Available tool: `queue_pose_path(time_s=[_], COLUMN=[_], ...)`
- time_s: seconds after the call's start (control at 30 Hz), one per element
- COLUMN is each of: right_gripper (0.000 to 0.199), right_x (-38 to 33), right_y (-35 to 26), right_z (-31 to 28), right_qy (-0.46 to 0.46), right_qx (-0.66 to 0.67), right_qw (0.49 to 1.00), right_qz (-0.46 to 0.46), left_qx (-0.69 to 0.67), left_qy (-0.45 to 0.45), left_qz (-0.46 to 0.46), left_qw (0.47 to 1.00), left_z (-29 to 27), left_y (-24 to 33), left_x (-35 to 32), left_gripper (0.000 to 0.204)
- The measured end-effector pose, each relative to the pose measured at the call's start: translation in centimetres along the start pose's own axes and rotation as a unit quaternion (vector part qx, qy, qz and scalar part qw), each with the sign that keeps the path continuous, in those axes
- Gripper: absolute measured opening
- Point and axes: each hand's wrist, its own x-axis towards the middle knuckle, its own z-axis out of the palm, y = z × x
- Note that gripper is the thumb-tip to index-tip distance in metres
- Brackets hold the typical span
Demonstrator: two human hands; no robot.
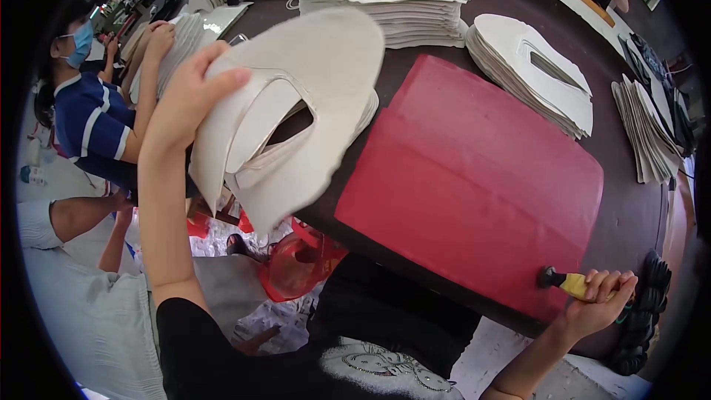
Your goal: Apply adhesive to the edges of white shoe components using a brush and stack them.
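Note:
My left hand [194, 89] is closed on the edge of a cream shoe upper [333, 59], which is lifted over the table's left side. A long opening runs through the upper's middle, with a folded flap along it. At the lower right, my right hand [596, 307] is wrapped round the yellow grip of a hammer [574, 284]. Its dark, round head is over the near right corner of a red mat [474, 178]; whether it touches the mat, I cannot tell. Under the held upper, the edges of more cream pieces [364, 117] show.
Behind the mat stand a tall stack of white uppers [385, 11] and a lower stack [511, 67]. More flat pieces [643, 130] lie at the far right, above a dark bundle [643, 318]. On the left sits a masked person [92, 118]. A red bag [292, 259] is below the table edge.

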Motion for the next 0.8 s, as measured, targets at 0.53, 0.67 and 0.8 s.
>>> queue_pose_path(time_s=[0.53, 0.67, 0.8], right_gripper=[0.028, 0.026, 0.026], right_x=[0.2, -0.5, -1.0], right_y=[0.5, 0.4, 0.3], right_z=[-0.1, -0.8, -1.5], right_qy=[-0.011, -0.065, -0.042], right_qx=[-0.016, 0.038, 0.048], right_qw=[1.0, 0.997, 0.998], right_qz=[0.005, -0.001, -0.002], left_qx=[0.452, 0.313, 0.378], left_qy=[-0.33, -0.269, 0.008], left_qz=[0.084, 0.261, 0.269], left_qw=[0.825, 0.873, 0.886], left_z=[9.2, 24.3, 38.6], left_y=[0.0, 4.4, 3.4], left_x=[11.7, 16.2, 22.3], left_gripper=[0.035, 0.042, 0.039])
